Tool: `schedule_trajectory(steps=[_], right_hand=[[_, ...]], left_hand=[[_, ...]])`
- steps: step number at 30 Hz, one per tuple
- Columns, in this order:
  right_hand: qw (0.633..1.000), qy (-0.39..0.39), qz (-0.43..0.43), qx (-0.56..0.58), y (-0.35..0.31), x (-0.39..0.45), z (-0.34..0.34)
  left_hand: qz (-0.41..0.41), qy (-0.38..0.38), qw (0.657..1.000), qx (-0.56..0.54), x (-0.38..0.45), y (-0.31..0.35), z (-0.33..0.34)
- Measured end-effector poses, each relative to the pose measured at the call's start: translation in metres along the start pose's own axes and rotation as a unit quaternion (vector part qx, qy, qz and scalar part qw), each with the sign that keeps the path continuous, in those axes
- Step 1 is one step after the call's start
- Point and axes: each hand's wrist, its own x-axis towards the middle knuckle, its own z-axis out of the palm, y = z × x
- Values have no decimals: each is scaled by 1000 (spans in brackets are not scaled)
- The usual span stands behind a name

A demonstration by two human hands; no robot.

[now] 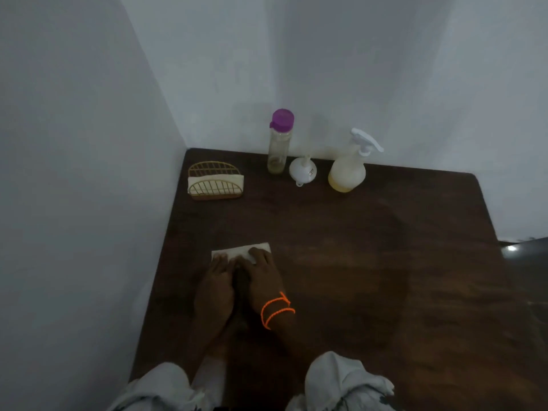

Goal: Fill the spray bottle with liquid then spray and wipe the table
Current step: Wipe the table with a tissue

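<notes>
A folded white tissue lies flat on the dark wooden table, left of its middle. My left hand and my right hand lie side by side with straight fingers pressing on the tissue's near edge. An orange cord circles my right wrist. The white spray bottle, holding yellowish liquid, stands at the back of the table. Left of it are an upturned white funnel and a tall clear bottle with a purple cap.
A gold wire holder with white tissues stands at the back left, near the wall corner. White walls close the left and far sides. The table's right edge drops to a dark floor.
</notes>
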Motion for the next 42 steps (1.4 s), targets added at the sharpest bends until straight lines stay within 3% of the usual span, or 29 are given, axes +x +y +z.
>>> schedule_trajectory(steps=[3, 9, 15, 24, 31, 42], right_hand=[[1000, 17, 12, 10, 1, -25, 5], [998, 29, 42, 24, 31, -99, 5], [992, 72, 99, 31, 65, -130, -13], [976, 140, 163, 37, 102, -55, -58], [973, 156, 170, 1, 135, 21, -103], [970, 181, 164, 12, 151, 76, -149]], left_hand=[[16, -18, 1000, 20, -23, 17, 3], [92, 15, 992, 82, -68, 68, 5], [93, -129, 980, 117, -71, 114, 33], [116, -58, 980, 153, 32, 149, 19], [152, -11, 984, 90, 126, 175, 3], [139, 1, 990, -34, 229, 195, -32]])
